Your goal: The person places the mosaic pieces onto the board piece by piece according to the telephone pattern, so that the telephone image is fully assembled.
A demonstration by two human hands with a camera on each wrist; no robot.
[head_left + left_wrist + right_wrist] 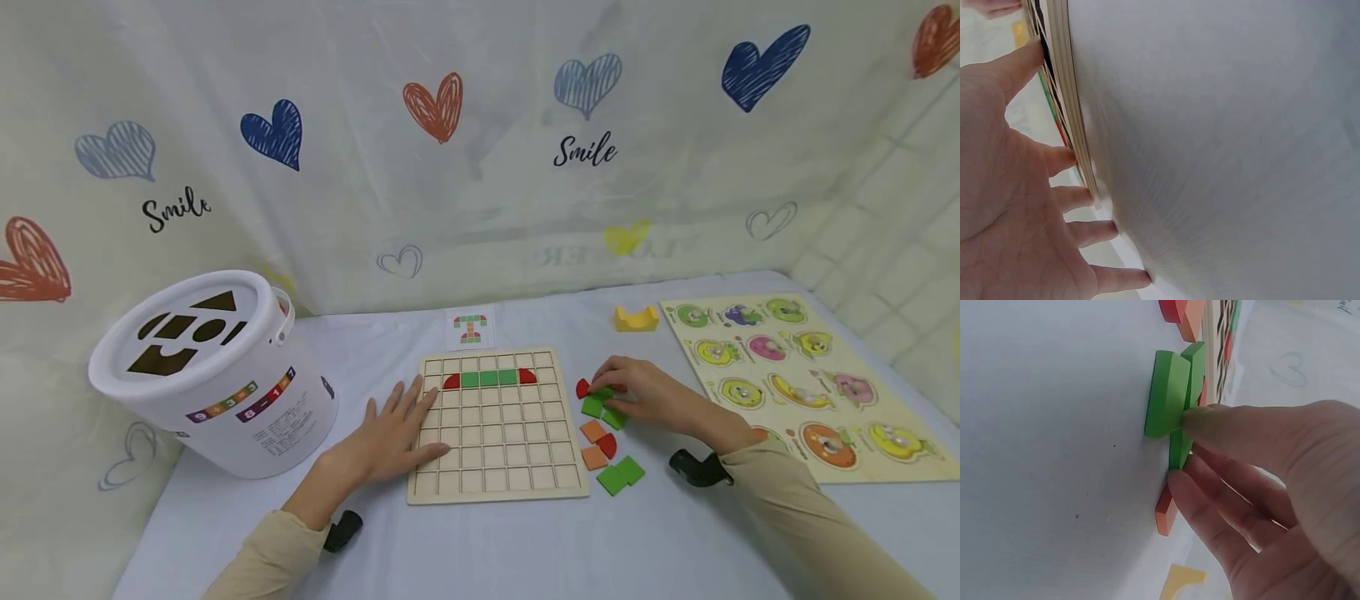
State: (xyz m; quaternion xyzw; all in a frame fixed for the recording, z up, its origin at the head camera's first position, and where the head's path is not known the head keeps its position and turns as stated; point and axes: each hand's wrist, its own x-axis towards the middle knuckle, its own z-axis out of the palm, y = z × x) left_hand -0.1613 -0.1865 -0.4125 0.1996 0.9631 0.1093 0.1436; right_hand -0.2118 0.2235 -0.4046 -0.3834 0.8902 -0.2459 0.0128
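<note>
Board (491, 481) lies flat on the white tablecloth (480, 550) before me, its second row from the top bearing a red quarter (452, 382), three green squares (488, 378) and another red quarter at the far end. My left hand (384, 435) spreads wide at the left edge, holding nothing, thumb and index finger touching the wood, ring and little fingers down on the cloth. Just off the right edge, my right hand (648, 393) draws narrow, pinching a green tile (1178, 450) between thumb and fingers, low among the loose pieces. By my fingertips sits a red piece (582, 388); nearer me come two green tiles (592, 407), two orange tiles (593, 431) with a second red piece beside them, then two more green tiles side by side. Beyond the board, a card (470, 328) shows a T in coloured shapes. A yellow arch (636, 320) stands farther right, near a fruit board (873, 472). To my left, a white bucket (240, 433) has shapes cut through its lid, and behind everything hangs a curtain (487, 217) printed with hearts and the word "Smile"
</note>
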